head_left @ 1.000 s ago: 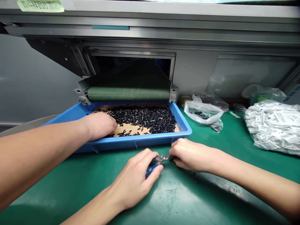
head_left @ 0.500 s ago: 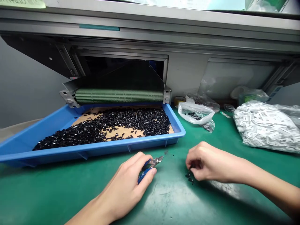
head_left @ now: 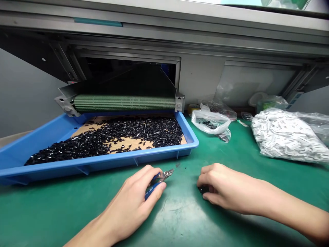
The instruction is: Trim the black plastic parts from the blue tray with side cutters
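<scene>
My left hand (head_left: 138, 195) is wrapped round a pair of side cutters (head_left: 156, 183) with blue handles, whose metal jaws point right and away from me. On the green work surface (head_left: 177, 212) to the right, my right hand (head_left: 218, 187) is closed with its fingers pinched around small black plastic pieces (head_left: 204, 189). Its fingers hide most of them, so their number does not show. Just in front of the tray and between the hands lie a few tiny dark specks.
A blue tray (head_left: 133, 159) full of small black parts (head_left: 128, 132) stands under the end of a green conveyor belt (head_left: 123, 103). To its right sit an open plastic bag (head_left: 221, 122) holding black pieces and a large bag of white parts (head_left: 290, 133). A metal shelf (head_left: 164, 27) runs overhead.
My right hand has come down over the small black pieces and gathered them under its fingers. My left hand still holds the side cutters; the whole view has shifted slightly.
</scene>
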Demonstrator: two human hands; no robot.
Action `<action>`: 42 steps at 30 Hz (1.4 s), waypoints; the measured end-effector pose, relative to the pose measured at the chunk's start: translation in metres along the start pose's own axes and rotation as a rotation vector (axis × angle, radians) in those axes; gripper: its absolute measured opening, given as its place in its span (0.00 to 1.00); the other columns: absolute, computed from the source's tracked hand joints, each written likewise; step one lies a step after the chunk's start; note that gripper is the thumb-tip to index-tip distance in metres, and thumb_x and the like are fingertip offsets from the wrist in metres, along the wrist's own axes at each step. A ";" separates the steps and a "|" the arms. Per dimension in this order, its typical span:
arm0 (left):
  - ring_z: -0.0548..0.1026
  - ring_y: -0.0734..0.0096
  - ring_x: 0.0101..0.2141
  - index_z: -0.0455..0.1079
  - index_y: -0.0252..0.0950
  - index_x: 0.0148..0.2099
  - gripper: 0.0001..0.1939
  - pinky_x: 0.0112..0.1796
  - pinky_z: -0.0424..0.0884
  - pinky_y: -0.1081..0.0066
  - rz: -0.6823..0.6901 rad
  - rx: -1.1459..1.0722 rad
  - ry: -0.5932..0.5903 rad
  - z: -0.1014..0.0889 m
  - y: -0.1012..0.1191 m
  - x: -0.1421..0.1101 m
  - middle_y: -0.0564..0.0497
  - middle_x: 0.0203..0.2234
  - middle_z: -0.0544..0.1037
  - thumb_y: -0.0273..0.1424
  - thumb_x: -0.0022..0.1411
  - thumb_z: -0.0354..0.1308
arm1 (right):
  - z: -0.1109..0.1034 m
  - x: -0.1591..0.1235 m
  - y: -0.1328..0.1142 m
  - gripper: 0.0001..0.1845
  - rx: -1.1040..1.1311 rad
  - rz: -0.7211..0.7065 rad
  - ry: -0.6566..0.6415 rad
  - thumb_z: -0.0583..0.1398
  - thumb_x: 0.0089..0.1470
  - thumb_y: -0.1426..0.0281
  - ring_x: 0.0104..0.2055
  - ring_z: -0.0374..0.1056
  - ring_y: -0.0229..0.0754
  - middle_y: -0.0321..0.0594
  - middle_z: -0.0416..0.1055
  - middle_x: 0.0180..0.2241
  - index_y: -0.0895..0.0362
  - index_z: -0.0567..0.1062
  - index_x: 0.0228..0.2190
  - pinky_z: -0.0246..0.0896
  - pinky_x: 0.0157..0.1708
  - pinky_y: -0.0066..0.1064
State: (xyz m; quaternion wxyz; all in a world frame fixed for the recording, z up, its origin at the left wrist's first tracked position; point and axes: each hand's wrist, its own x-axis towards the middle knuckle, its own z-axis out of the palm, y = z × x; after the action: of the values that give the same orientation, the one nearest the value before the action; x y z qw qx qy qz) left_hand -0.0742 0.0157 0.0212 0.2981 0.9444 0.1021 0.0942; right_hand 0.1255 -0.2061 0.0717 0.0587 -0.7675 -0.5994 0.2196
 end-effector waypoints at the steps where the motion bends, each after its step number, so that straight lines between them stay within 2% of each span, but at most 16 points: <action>1: 0.74 0.62 0.43 0.68 0.45 0.53 0.16 0.44 0.71 0.64 0.000 -0.001 -0.002 0.000 0.000 0.000 0.51 0.44 0.74 0.48 0.77 0.47 | 0.002 0.002 -0.002 0.05 -0.024 -0.008 0.007 0.61 0.60 0.71 0.36 0.69 0.42 0.41 0.73 0.38 0.55 0.78 0.36 0.57 0.32 0.28; 4: 0.74 0.63 0.43 0.68 0.45 0.53 0.16 0.44 0.71 0.65 0.002 -0.006 -0.007 0.000 0.000 0.000 0.51 0.44 0.74 0.48 0.77 0.47 | 0.009 0.007 -0.007 0.07 -0.082 -0.016 0.043 0.58 0.59 0.76 0.35 0.69 0.42 0.42 0.73 0.35 0.57 0.76 0.32 0.55 0.31 0.30; 6: 0.74 0.63 0.43 0.68 0.46 0.53 0.16 0.45 0.71 0.65 -0.001 -0.005 -0.005 0.000 0.000 -0.001 0.52 0.45 0.74 0.48 0.77 0.47 | 0.014 0.011 -0.009 0.06 -0.076 0.016 0.079 0.58 0.54 0.78 0.33 0.67 0.42 0.43 0.72 0.33 0.57 0.74 0.29 0.51 0.29 0.30; 9: 0.75 0.63 0.42 0.68 0.45 0.52 0.16 0.43 0.71 0.66 0.004 0.004 -0.001 0.000 0.000 -0.001 0.52 0.44 0.74 0.48 0.77 0.47 | 0.019 0.015 -0.009 0.06 -0.015 0.083 0.138 0.58 0.48 0.79 0.30 0.63 0.41 0.42 0.71 0.30 0.57 0.73 0.26 0.47 0.27 0.31; 11: 0.75 0.63 0.42 0.68 0.45 0.51 0.16 0.42 0.71 0.67 0.018 0.006 0.003 0.000 -0.002 -0.001 0.52 0.44 0.74 0.48 0.77 0.47 | 0.019 0.015 -0.005 0.05 0.061 0.114 0.138 0.59 0.48 0.77 0.27 0.61 0.38 0.39 0.71 0.28 0.57 0.74 0.26 0.47 0.25 0.30; 14: 0.75 0.64 0.41 0.68 0.46 0.51 0.16 0.42 0.72 0.67 0.023 0.011 0.003 0.000 -0.004 -0.002 0.53 0.44 0.74 0.49 0.77 0.47 | 0.018 0.013 0.004 0.04 0.218 0.144 0.100 0.61 0.46 0.75 0.24 0.59 0.36 0.34 0.71 0.26 0.56 0.76 0.27 0.49 0.22 0.27; 17: 0.75 0.64 0.42 0.68 0.46 0.51 0.15 0.42 0.72 0.67 0.026 0.016 0.004 0.001 -0.005 -0.002 0.53 0.44 0.74 0.49 0.77 0.48 | 0.017 0.012 0.014 0.06 0.363 0.158 0.085 0.63 0.42 0.74 0.25 0.62 0.35 0.32 0.72 0.25 0.56 0.78 0.28 0.54 0.23 0.25; 23: 0.75 0.64 0.42 0.68 0.47 0.52 0.15 0.41 0.71 0.69 0.050 0.003 0.023 0.002 -0.005 -0.002 0.53 0.44 0.75 0.49 0.76 0.48 | 0.016 0.012 0.032 0.11 0.666 0.149 0.051 0.64 0.41 0.74 0.27 0.67 0.37 0.34 0.74 0.25 0.59 0.80 0.32 0.61 0.26 0.25; 28: 0.76 0.66 0.41 0.68 0.47 0.51 0.14 0.41 0.72 0.70 0.057 0.002 0.039 0.002 -0.005 -0.002 0.54 0.44 0.75 0.48 0.76 0.50 | 0.026 0.013 0.046 0.11 0.890 0.125 0.020 0.65 0.42 0.73 0.24 0.69 0.37 0.34 0.74 0.23 0.60 0.78 0.32 0.62 0.25 0.26; 32: 0.77 0.67 0.42 0.68 0.48 0.51 0.14 0.42 0.73 0.72 0.053 0.019 0.040 0.003 -0.005 -0.003 0.55 0.44 0.76 0.49 0.76 0.49 | 0.035 0.012 0.054 0.12 0.970 0.135 0.075 0.66 0.43 0.66 0.22 0.70 0.39 0.35 0.73 0.21 0.59 0.75 0.31 0.65 0.23 0.28; 35: 0.78 0.67 0.44 0.69 0.48 0.53 0.14 0.43 0.75 0.74 0.098 0.082 0.083 0.004 -0.009 -0.004 0.55 0.46 0.77 0.48 0.75 0.51 | 0.013 0.013 0.069 0.19 0.902 0.154 0.237 0.69 0.45 0.57 0.23 0.71 0.40 0.36 0.73 0.24 0.59 0.74 0.31 0.68 0.23 0.31; 37: 0.79 0.67 0.45 0.69 0.49 0.54 0.13 0.43 0.76 0.75 0.128 0.132 0.131 0.006 -0.013 -0.004 0.55 0.47 0.78 0.48 0.74 0.54 | -0.019 0.019 0.084 0.20 0.787 0.175 0.388 0.69 0.48 0.55 0.27 0.72 0.40 0.37 0.74 0.28 0.59 0.75 0.34 0.71 0.28 0.32; 39: 0.80 0.67 0.45 0.70 0.50 0.55 0.13 0.42 0.76 0.76 0.161 0.166 0.173 0.007 -0.015 -0.004 0.56 0.47 0.78 0.47 0.74 0.55 | -0.057 0.033 0.101 0.17 0.635 0.219 0.511 0.69 0.56 0.59 0.33 0.74 0.41 0.37 0.76 0.32 0.59 0.76 0.38 0.73 0.36 0.34; 42: 0.81 0.67 0.43 0.71 0.49 0.54 0.13 0.41 0.77 0.76 0.220 0.187 0.229 0.007 -0.014 -0.002 0.56 0.45 0.80 0.46 0.74 0.55 | -0.103 0.066 0.122 0.14 0.398 0.334 0.575 0.62 0.69 0.61 0.42 0.75 0.45 0.41 0.76 0.43 0.60 0.77 0.45 0.74 0.43 0.39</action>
State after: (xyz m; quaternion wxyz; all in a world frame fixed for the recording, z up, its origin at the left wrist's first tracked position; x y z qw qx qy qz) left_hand -0.0767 0.0228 0.0070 0.1834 0.9566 0.0398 0.2230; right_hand 0.2886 -0.1598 0.1032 0.3357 -0.8584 -0.3708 0.1139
